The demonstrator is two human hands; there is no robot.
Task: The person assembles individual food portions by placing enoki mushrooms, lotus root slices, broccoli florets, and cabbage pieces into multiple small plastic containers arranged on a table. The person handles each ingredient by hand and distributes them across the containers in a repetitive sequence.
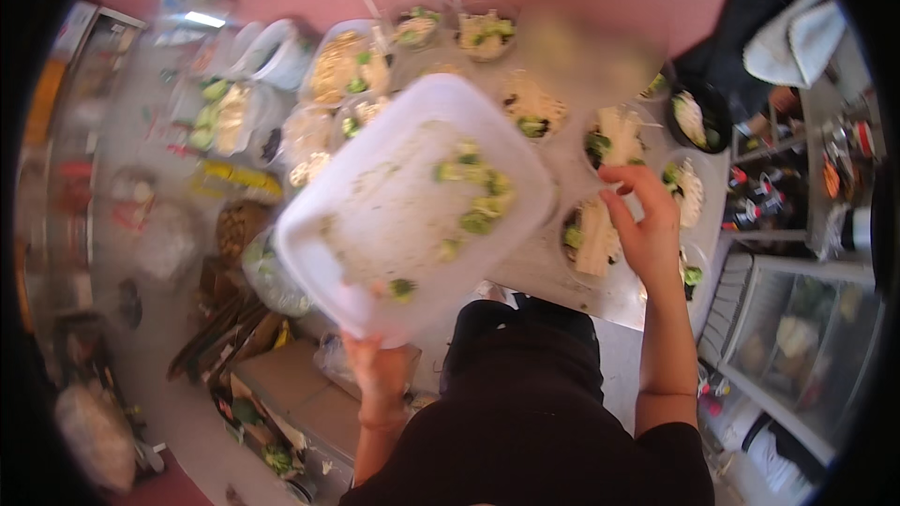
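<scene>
My left hand [373, 365] grips the near edge of a white plastic tub [375, 197], tilted above the table. A few green vegetable pieces [478, 189], which look like broccoli or lettuce, lie along one side of its inside, with small dark bits scattered over the bottom. Right of the tub, my right hand [647, 220] hovers over the bowls, thumb and forefinger curved and a little apart, with nothing visible between them. Below its fingertips is a bowl of pale strips and greens [592, 242]. Another bowl with pale strips [621, 134] stands just beyond.
Several filled bowls and tubs crowd the table [534, 267], including a tub of yellowish food [337, 70] and a black bowl [700, 120]. A glass-topped chest [797, 347] stands at right. Cardboard boxes [295, 384] lie on the floor at left.
</scene>
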